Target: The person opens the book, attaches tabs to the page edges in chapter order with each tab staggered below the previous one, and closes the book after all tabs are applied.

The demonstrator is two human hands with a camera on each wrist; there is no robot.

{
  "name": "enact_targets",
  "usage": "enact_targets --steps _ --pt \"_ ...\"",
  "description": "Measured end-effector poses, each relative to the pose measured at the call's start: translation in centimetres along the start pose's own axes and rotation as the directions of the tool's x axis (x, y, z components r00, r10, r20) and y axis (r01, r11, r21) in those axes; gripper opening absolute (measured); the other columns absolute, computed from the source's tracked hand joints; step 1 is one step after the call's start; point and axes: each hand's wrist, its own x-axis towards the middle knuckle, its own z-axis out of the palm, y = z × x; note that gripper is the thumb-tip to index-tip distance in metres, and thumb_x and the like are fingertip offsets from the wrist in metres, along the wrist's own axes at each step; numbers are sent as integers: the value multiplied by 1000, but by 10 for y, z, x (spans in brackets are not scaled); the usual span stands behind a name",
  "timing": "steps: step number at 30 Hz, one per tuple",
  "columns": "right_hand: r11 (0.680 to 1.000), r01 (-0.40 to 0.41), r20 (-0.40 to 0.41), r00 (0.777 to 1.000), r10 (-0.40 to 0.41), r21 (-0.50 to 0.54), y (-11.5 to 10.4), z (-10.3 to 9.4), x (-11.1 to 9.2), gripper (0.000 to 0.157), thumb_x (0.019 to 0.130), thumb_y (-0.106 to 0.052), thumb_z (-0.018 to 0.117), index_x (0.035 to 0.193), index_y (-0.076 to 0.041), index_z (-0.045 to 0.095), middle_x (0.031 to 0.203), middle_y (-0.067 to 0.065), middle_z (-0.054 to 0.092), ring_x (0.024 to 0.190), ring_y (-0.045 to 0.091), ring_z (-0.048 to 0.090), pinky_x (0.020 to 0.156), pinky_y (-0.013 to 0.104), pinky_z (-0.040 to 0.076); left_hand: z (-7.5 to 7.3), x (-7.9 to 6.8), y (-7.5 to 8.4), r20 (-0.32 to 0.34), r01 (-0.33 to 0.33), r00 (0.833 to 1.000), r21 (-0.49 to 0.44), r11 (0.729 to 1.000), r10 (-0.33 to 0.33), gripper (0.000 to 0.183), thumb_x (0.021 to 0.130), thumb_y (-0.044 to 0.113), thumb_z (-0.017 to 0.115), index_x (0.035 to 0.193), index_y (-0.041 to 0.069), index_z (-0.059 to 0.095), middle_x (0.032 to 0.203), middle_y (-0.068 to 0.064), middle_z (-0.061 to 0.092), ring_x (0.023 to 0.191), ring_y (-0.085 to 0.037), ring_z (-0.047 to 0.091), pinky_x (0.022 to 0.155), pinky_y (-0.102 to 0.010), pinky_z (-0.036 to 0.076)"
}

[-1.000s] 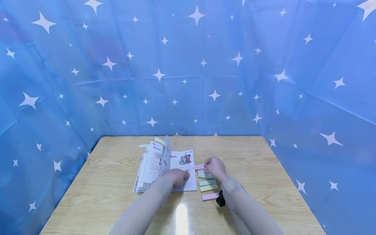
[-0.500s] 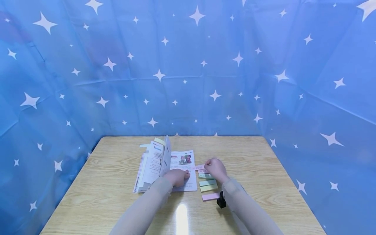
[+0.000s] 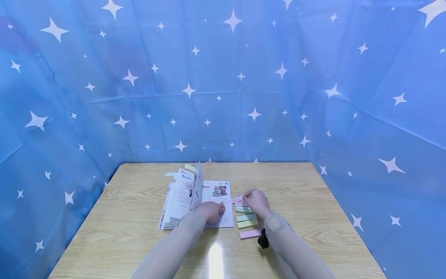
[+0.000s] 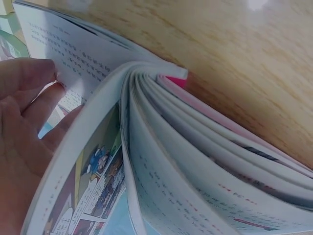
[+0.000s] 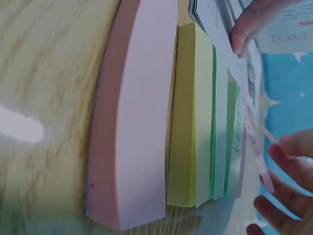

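Observation:
An open book (image 3: 182, 193) lies on the table, its left-hand pages standing up in a fan. My left hand (image 3: 211, 211) rests on the flat right page (image 3: 224, 221), fingers pressing near its outer edge. Raised pages lean beside that hand in the left wrist view. My right hand (image 3: 257, 201) pinches the end of a pink sticky note strip (image 3: 237, 199) between thumb and forefinger, just right of the book. Under the strip sits a handwritten green sticky note pad (image 3: 244, 209). In the right wrist view the pinched strip (image 5: 259, 156) bends up from the stack.
Nearer the front lie a light green sticky note pad (image 3: 246, 217), a yellow pad (image 3: 248, 223) and a pink pad (image 3: 249, 234). Pale tabs (image 3: 190, 167) stick out of the book's top. A starry blue curtain (image 3: 223, 97) surrounds the table (image 3: 115, 232).
Both hands keep nearly the same places. The pink strip in the right hand's pinch has tilted slightly; the head view has shifted a little.

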Motion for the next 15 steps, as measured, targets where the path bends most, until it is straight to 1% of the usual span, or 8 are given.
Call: enact_targets --steps 5,15 --pt "1000 4 8 1000 -4 15 2 -1 -1 14 79 -22 57 82 -13 68 77 -4 62 59 12 51 53 27 41 2 3 -2 -3 -17 1000 21 1000 17 41 87 19 49 126 28 48 133 11 41 121 -21 38 98 -41 30" --pt "1000 9 -21 1000 -9 18 2 0 -2 15 79 -22 58 83 -12 68 81 -2 62 57 13 50 52 27 40 1 2 -1 2 -11 1000 24 1000 11 41 87 20 48 127 28 47 134 10 40 121 -22 37 98 -42 29"
